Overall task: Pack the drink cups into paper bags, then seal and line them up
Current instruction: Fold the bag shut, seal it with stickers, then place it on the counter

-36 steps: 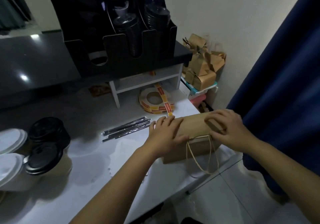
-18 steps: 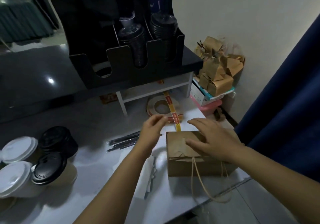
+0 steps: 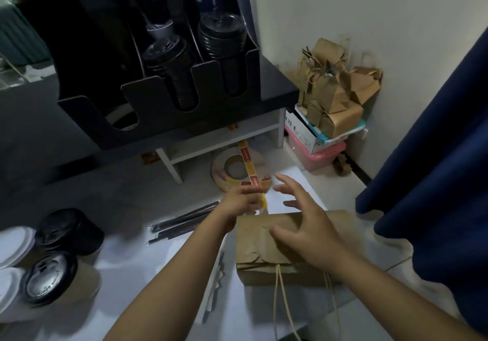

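Observation:
A brown paper bag [image 3: 266,245] with its top folded over stands at the table's near right edge, string handles hanging toward me. My left hand [image 3: 241,203] pinches the red and yellow sticker strip [image 3: 250,174], which runs back to the sticker roll [image 3: 227,179] under the shelf. My right hand [image 3: 303,224] hovers over the bag's top with fingers spread, holding nothing. Several lidded drink cups [image 3: 52,269], with black and white lids, stand at the near left.
Wrapped black straws [image 3: 182,222] lie left of the bag. A black lid organiser [image 3: 158,84] sits on the raised shelf behind. More brown bags [image 3: 335,95] are piled on boxes by the wall. A dark blue curtain [image 3: 435,156] hangs at the right.
My left hand left the bag and took hold of the sticker strip, drawing it toward the bag. My right hand lifted off the bag's top, and the bag now stands squarer to me.

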